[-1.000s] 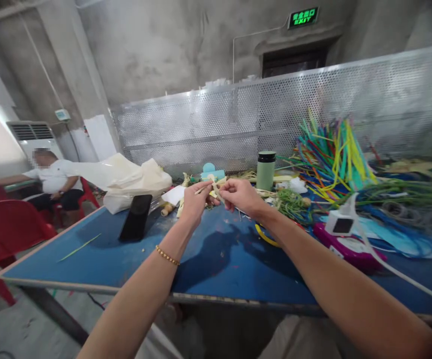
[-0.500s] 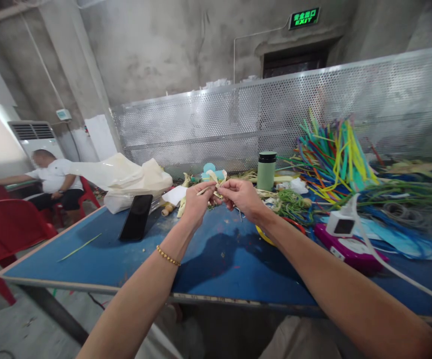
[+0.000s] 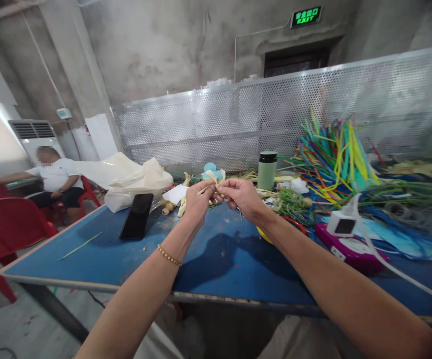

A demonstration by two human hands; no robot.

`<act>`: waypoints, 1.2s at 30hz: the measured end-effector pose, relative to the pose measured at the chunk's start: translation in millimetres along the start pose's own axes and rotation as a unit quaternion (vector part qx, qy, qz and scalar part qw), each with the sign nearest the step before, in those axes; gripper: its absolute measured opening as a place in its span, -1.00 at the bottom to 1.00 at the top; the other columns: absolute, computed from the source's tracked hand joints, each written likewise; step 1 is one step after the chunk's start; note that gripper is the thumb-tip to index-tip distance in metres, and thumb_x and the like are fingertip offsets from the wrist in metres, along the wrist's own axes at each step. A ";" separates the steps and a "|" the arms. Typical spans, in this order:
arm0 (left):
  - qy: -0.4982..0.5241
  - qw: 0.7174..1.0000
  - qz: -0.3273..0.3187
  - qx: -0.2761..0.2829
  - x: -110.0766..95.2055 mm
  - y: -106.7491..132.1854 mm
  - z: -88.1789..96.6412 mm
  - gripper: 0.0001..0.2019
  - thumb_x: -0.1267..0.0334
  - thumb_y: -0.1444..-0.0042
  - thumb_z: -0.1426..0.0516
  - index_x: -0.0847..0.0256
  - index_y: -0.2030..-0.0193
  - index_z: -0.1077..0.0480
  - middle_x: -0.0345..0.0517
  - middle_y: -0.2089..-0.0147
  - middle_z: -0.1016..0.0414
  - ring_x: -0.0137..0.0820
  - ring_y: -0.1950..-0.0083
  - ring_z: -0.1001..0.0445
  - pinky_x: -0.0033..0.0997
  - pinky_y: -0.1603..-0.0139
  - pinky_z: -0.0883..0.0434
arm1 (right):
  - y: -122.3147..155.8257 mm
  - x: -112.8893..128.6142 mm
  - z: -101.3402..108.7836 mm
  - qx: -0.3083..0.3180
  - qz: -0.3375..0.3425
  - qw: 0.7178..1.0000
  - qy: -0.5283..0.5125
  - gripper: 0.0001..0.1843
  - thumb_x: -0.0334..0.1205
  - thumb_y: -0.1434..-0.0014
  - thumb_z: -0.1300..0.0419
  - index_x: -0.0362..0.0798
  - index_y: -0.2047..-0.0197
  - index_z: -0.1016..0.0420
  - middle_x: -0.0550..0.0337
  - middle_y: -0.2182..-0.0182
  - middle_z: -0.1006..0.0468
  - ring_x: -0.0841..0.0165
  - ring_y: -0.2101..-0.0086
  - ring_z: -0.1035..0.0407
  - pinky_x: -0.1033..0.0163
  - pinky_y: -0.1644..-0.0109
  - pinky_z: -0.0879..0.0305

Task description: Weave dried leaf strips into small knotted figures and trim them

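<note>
My left hand (image 3: 196,202) and my right hand (image 3: 241,196) meet above the blue table (image 3: 126,254), both with fingers pinched on a small piece woven from pale straw strips (image 3: 213,183). A thin strip end sticks out to the left of my left fingers. A bead bracelet (image 3: 168,256) sits on my left wrist. The part of the piece inside my fingers is hidden.
A black phone (image 3: 136,216) leans by a cream bag (image 3: 128,180). Behind my hands stand a green flask (image 3: 266,170) and loose straw. At the right lie coloured strips (image 3: 333,154), a white charger (image 3: 341,224) and a purple device (image 3: 350,248). A seated person (image 3: 53,179) and red chairs (image 3: 10,232) are at the left.
My hands have stayed in place, with small finger movements on the straw piece. The view has shifted slightly.
</note>
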State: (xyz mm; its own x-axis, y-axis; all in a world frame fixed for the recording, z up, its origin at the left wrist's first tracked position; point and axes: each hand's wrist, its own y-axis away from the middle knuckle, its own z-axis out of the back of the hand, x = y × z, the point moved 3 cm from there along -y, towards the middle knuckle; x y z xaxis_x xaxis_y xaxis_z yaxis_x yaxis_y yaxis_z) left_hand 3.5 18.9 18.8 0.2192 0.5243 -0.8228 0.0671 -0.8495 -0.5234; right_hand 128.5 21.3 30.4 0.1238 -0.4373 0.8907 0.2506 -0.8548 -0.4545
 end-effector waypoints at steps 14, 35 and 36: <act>0.033 0.999 0.030 -0.008 2.4 -0.4 1.0 -0.84 0.26 0.10 -0.23 0.29 0.40 -0.37 -0.15 0.63 -0.44 -0.40 0.57 -0.46 -0.49 0.50 -0.24 | -0.2 -2.6 0.5 0.024 -0.004 0.999 -0.021 -0.77 -0.12 0.07 -0.35 -0.10 0.49 -0.48 0.33 0.70 -0.36 0.59 0.75 -0.04 0.39 0.70 0.07; 0.053 0.998 0.043 0.000 1.9 -0.1 2.0 -0.82 0.28 0.14 -0.23 0.30 0.38 -0.37 -0.14 0.60 -0.46 -0.38 0.56 -0.47 -0.46 0.48 -0.25 | 0.8 -0.6 0.2 0.054 -0.009 0.998 -0.034 -0.78 -0.12 0.06 -0.35 -0.11 0.48 -0.49 0.33 0.69 -0.36 0.60 0.74 -0.02 0.40 0.69 0.06; 0.055 0.998 0.042 0.000 1.9 -0.4 2.1 -0.82 0.28 0.14 -0.23 0.30 0.39 -0.37 -0.14 0.60 -0.46 -0.38 0.56 -0.47 -0.46 0.48 -0.25 | 0.4 -1.3 0.6 0.055 -0.007 0.998 -0.033 -0.77 -0.12 0.05 -0.35 -0.11 0.47 -0.49 0.33 0.69 -0.36 0.60 0.74 -0.03 0.40 0.69 0.06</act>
State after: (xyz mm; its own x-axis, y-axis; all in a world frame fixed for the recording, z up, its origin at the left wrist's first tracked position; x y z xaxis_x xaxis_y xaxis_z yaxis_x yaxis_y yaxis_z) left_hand 1.9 20.4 17.0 0.3296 0.4419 -0.8343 0.0439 -0.8899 -0.4541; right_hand 129.0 21.6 29.1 0.1823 -0.4023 0.8972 0.3554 -0.8238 -0.4416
